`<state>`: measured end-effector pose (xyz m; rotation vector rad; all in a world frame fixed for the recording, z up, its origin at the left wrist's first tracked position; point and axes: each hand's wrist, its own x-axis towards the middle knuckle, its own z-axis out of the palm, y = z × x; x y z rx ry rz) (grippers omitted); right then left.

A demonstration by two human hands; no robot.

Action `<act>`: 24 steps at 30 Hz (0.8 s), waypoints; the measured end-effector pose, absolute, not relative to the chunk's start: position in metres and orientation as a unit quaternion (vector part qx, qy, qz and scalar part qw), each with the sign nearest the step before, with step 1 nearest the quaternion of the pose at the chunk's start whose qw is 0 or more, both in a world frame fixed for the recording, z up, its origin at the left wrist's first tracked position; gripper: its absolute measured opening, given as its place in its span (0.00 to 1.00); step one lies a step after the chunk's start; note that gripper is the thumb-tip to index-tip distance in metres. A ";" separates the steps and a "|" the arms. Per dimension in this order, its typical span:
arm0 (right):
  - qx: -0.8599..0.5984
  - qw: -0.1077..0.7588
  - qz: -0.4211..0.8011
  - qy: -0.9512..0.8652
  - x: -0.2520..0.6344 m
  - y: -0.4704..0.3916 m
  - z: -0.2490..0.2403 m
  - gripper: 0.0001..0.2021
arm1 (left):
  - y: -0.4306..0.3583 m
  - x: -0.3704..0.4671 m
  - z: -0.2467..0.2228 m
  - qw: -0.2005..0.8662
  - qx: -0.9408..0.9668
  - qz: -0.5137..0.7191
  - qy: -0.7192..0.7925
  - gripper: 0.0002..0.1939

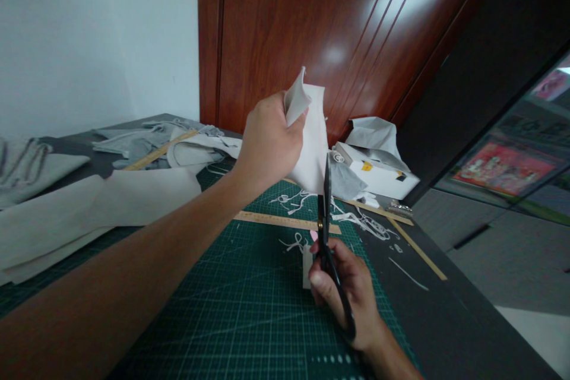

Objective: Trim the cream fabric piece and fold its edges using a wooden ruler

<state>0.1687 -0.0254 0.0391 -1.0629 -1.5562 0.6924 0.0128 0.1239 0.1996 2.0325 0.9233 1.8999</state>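
My left hand (272,138) is closed on a piece of white fabric (313,142), holding it up above the mat. The fabric hangs down on the right side of the hand, and a folded corner sticks up over the thumb. My right hand (351,291) grips black scissors (327,237) by the handles, blades pointing up. Those blades lie at the lower right edge of the fabric and look nearly closed. Beneath both hands is a green cutting mat (214,303) with grid lines. A small pale strip (307,267) shows beside the right fingers.
A wooden ruler (276,221) crosses the mat, with thin white scraps (365,222) around it. Large white fabric pieces (146,190) lie at left, grey cloth (146,139) behind them. A white box (378,172) stands back right, near more wooden strips (418,249). A wooden door (303,24) rises behind.
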 end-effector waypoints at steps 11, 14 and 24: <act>-0.445 0.536 0.288 -0.657 0.166 -0.025 0.041 0.15 | 0.124 0.011 0.201 0.092 0.688 0.647 0.316 0.07; -0.444 0.535 0.288 -0.659 0.167 -0.025 0.041 0.15 | 0.124 0.010 0.201 0.096 0.687 0.646 0.318 0.07; -0.449 0.534 0.298 -0.651 0.167 -0.025 0.040 0.15 | 0.124 0.010 0.199 0.106 0.686 0.653 0.302 0.07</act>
